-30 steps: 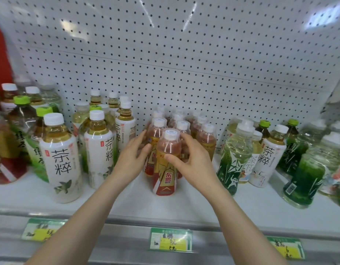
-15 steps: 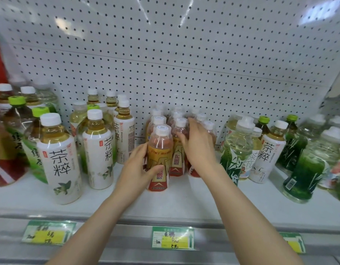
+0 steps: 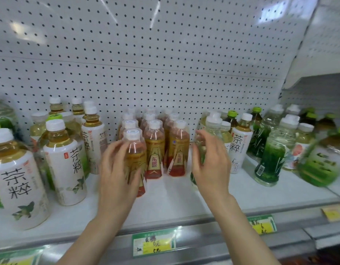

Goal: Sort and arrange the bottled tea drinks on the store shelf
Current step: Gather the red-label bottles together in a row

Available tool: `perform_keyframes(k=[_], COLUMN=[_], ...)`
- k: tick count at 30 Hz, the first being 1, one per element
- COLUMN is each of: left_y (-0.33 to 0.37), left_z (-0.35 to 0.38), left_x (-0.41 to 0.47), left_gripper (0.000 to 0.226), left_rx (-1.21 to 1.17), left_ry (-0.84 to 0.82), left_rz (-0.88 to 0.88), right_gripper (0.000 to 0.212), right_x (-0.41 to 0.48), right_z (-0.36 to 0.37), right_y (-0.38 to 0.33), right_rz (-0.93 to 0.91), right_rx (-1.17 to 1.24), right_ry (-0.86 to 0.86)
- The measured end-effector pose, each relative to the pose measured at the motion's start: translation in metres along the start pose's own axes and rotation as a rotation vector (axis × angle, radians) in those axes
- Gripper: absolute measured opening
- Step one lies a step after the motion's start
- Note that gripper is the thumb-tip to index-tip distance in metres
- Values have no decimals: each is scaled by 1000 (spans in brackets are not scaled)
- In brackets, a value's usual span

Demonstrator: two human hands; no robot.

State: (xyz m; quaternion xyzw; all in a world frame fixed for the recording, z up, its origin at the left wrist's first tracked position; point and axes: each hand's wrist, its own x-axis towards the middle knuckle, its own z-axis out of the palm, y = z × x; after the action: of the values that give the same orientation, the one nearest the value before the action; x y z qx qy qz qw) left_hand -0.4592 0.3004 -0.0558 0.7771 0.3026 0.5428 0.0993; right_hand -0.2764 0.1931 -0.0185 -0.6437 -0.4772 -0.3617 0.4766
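On white shelf, pegboard behind: left fingers clamp amber bottle; right fingers spread.

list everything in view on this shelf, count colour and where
red-and-gold tea bottles: about ten, white caps, centre, three rows
white-label tea bottles: several, amber tea, left; one right of centre
green-label clear bottles: several, right
green-capped bottles: a few, dark tea, right rear
price tags: four, green-yellow, shelf edge
pegboard: one, white, behind
shelf: one, white, under the bottles
left hand: fingers round the front red-and-gold bottle
right hand: at the nearest green-label clear bottle, grip unclear
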Motion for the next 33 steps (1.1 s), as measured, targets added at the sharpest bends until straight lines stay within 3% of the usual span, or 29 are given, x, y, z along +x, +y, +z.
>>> perform_keyframes(k=[3,6,9,12,14,19,23,27,33], left_y=[36,72,101,117,123,133,141,155,157], left_z=[16,41,73,107,124,144,140,116,56], left_x=[0,-1,0,4,7,5,1,-9,-25], left_gripper=[67,64,79,93,90,71,66,62,62], left_rx=[-80,-189,-228,-262,-329,-409,-485,-508,-550], left_ry=[51,-33,-200,-329,-357,-284,-239,-128,-64], left_rz=[141,180,68,-106,-223,-364,-421,-442,-471], right_gripper=[33,51,73,98,103,91,88,74,76], right_x=[-4,6,20,24,21,22,26,34,42], right_z=[-39,-75,-94,-96,-91,-87,-91,-93,-86], right_y=[48,104,155,194,211,239,243,226,160], right_rz=[120,324,573,732,727,667,633,614,567], right_rx=[-74,-169,-134,10,112,228,335,475,693], right_ry=[206,324,237,-17,-104,-174,-155,-237,-341])
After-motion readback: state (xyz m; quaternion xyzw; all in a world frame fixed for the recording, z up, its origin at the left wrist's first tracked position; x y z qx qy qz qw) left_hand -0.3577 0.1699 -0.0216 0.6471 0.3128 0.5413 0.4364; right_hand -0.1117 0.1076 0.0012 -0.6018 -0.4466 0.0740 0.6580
